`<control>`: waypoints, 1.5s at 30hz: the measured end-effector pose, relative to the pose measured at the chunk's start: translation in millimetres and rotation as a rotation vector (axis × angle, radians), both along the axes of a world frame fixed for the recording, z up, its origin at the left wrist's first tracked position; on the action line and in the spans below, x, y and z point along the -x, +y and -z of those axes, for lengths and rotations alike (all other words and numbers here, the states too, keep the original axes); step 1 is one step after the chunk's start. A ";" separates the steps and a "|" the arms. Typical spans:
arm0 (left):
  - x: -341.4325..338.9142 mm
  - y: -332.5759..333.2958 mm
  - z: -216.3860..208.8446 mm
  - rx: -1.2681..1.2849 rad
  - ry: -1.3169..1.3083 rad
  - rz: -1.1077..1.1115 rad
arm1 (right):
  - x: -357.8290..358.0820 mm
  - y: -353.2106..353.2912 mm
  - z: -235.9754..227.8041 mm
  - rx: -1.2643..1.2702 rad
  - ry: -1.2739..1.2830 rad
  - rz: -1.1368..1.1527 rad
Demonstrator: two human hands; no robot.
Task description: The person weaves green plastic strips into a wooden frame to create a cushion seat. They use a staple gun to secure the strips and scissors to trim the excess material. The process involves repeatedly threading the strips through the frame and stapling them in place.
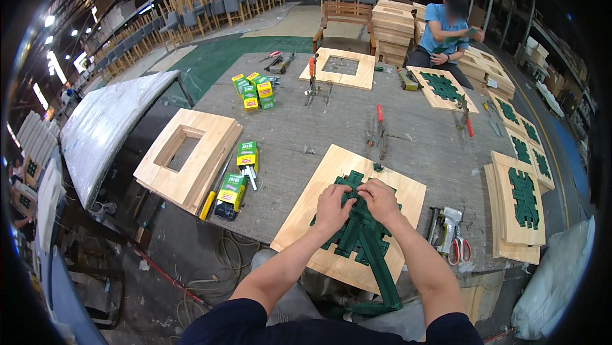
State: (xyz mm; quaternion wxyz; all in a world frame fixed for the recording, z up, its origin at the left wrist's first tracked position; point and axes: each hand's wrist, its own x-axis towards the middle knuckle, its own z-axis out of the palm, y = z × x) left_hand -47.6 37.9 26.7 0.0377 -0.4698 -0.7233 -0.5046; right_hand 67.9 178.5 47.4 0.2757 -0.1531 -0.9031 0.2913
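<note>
Before me a pale wooden board (pixel 319 170) lies on the grey worktable, with dark green webbing straps woven across its middle. My left hand (pixel 334 209) is closed on the webbing, finger and thumb pinched near the far edge of the weave. Close beside it, my right hand (pixel 380 202) also pinches the webbing, its fingertips almost touching the left ones. A long loose green strap (pixel 380 268) runs from the weave over the board's near edge toward my lap. The strap ends between my fingers are partly hidden.
Left are stacked frame boards (pixel 162 122), staple boxes (pixel 231 192) and a yellow-handled tool (pixel 207 205). Right are a staple gun (pixel 451 221), red-handled scissors (pixel 459 251) and woven boards (pixel 524 198). A red-handled clamp (pixel 380 125) lies beyond. A co-worker (pixel 443 33) sits across the table.
</note>
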 end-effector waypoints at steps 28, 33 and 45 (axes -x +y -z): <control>77.7 61.9 46.1 0.321 -0.057 -0.241 | 122.7 49.6 62.0 0.083 -0.320 0.310; 67.5 27.7 53.7 0.494 0.358 0.002 | 122.7 53.3 61.6 0.115 -0.310 0.319; 65.5 29.2 55.3 0.687 0.314 -0.031 | -92.5 85.6 38.6 0.691 0.337 0.603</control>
